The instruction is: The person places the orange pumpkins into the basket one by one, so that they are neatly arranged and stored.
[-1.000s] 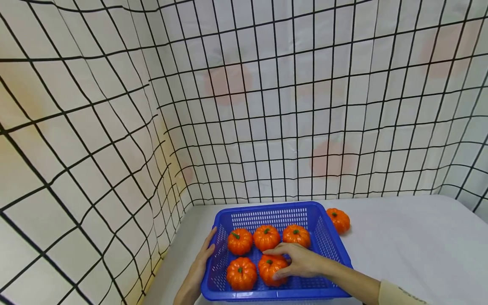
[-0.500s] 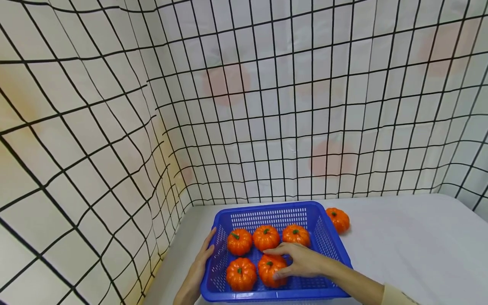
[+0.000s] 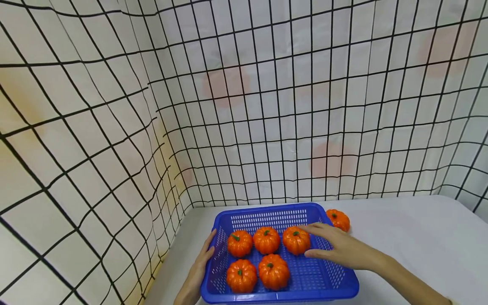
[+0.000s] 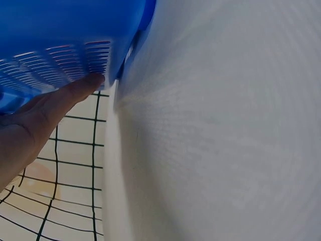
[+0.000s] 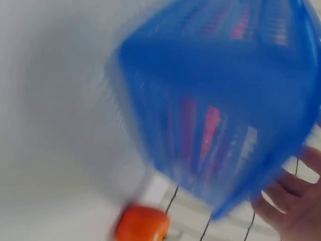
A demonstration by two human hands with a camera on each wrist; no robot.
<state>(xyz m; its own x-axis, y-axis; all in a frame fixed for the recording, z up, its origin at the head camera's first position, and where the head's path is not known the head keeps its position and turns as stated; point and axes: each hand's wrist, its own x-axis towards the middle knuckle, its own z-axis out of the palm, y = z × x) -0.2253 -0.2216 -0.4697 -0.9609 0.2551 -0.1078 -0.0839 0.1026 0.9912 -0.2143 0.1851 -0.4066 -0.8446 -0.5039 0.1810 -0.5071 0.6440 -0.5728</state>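
Note:
A blue plastic basket (image 3: 267, 296) with slotted walls stands on the white table. In it lie several small orange pumpkins, such as the front left one (image 3: 242, 276), the front middle one (image 3: 273, 272) and the back right one (image 3: 296, 240). My left hand (image 3: 197, 271) rests straight-fingered against the basket's left wall; the left wrist view shows its fingers (image 4: 75, 93) touching the slots. Over the basket's right side hovers my right hand (image 3: 339, 248), fingers spread and holding nothing. Beyond the right wall, on the table, lies another pumpkin (image 3: 338, 220), partly hidden by the basket and hand.
White table surface (image 3: 411, 241) extends to the right of the basket. Black netting (image 3: 267, 140) hangs in front of pale sheeting behind and to the left of the table. The right wrist view is blurred.
My right hand has left the front middle pumpkin and moved right and up over the basket's right wall. That pumpkin stays in the basket. The left hand has stayed in place.

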